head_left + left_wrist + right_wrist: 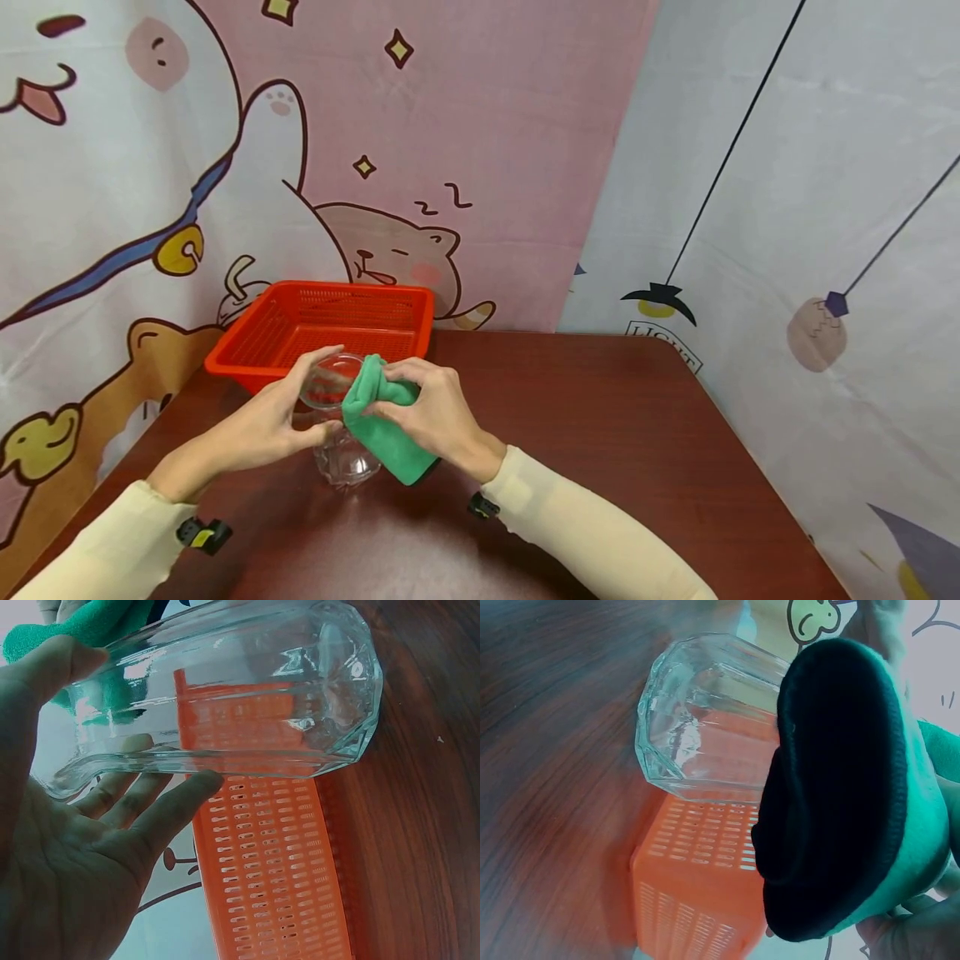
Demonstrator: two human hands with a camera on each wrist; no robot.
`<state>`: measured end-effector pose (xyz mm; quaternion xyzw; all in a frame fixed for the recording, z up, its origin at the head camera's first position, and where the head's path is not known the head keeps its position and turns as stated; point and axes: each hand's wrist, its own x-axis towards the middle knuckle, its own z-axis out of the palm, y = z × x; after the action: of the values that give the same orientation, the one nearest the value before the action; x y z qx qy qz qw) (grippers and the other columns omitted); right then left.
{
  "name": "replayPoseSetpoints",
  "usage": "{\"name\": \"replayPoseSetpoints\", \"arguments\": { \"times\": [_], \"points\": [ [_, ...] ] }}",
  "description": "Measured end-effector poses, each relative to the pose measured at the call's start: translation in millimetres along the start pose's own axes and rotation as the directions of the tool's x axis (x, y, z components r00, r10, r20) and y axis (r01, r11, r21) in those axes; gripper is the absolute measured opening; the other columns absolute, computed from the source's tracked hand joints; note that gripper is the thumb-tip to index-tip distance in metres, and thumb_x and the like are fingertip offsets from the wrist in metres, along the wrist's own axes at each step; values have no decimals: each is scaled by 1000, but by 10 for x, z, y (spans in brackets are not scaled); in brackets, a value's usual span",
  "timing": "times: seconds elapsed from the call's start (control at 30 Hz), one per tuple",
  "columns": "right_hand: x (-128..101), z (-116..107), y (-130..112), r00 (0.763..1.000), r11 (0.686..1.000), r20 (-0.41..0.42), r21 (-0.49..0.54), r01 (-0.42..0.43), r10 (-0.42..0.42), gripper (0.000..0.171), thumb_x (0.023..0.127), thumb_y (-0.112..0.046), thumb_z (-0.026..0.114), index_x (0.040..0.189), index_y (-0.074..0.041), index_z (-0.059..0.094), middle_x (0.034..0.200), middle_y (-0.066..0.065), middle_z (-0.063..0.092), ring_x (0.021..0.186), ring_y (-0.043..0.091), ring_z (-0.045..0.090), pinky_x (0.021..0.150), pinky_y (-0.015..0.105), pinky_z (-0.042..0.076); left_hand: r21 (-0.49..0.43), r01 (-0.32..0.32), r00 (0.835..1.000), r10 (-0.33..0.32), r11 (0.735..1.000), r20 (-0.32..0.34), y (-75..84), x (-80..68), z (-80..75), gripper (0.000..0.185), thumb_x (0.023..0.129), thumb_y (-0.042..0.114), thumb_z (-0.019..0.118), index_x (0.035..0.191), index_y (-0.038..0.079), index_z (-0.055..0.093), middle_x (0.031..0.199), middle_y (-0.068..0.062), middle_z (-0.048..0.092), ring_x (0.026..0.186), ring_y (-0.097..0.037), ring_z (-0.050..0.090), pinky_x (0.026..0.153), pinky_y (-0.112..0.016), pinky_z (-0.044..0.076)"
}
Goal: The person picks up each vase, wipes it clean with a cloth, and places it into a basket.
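A clear faceted glass point(339, 433) is held above the dark wooden table point(600, 433), tilted with its mouth toward the basket. My left hand point(281, 412) grips it near the rim, thumb on one side and fingers on the other; the left wrist view shows the glass point(225, 697) lying across those fingers point(161, 806). My right hand point(431, 412) pinches a folded green cloth point(378, 421) and presses it against the glass's rim. In the right wrist view the cloth point(840, 795) bulges large beside the glass point(697, 720).
An orange slotted plastic basket point(330, 329) stands on the table just behind the hands, against the cartoon-printed backdrop. Bare table lies to the right and front. The table's right edge runs along the pale curtain.
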<state>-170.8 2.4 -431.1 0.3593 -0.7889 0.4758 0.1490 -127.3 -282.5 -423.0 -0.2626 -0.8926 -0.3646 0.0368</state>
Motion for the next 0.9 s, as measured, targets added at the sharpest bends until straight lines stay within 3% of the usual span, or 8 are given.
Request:
{"name": "replayPoseSetpoints", "arguments": {
  "times": [0.1,0.4,0.63,0.9],
  "points": [
    [-3,20,4,1000,1000,11,3,-19,19,41,89,-20,105,125,-5,89,123,8,89,110,21,87,95,21,68,1,-3,1000,3,1000,1,3,-6,-7,111,100,12,93,182,27,20,155,-7,71,127,-23,78,102,-43,71],
    [-32,96,47,994,996,100,-88,-34,43,28,93,-22,102,118,-12,92,116,3,90,103,13,83,89,15,63,12,-10,1000,10,1000,-6,-24,-10,16,107,101,17,92,182,27,22,153,-8,73,127,-22,78,103,-31,68],
    [-44,108,85,986,985,160,-174,-11,40,28,95,-22,101,119,-12,91,115,3,89,101,12,81,87,15,62,25,-20,1000,20,1000,-7,-38,5,9,109,100,12,93,182,28,22,152,-8,73,129,-23,77,103,-27,67],
    [-63,97,131,969,967,240,-254,-1,64,32,91,-33,104,113,-15,91,106,-3,87,90,2,70,78,10,55,15,-33,999,33,999,-7,3,10,-11,105,103,16,92,181,27,22,153,-12,73,131,-27,78,101,-29,68]
  ]
}}
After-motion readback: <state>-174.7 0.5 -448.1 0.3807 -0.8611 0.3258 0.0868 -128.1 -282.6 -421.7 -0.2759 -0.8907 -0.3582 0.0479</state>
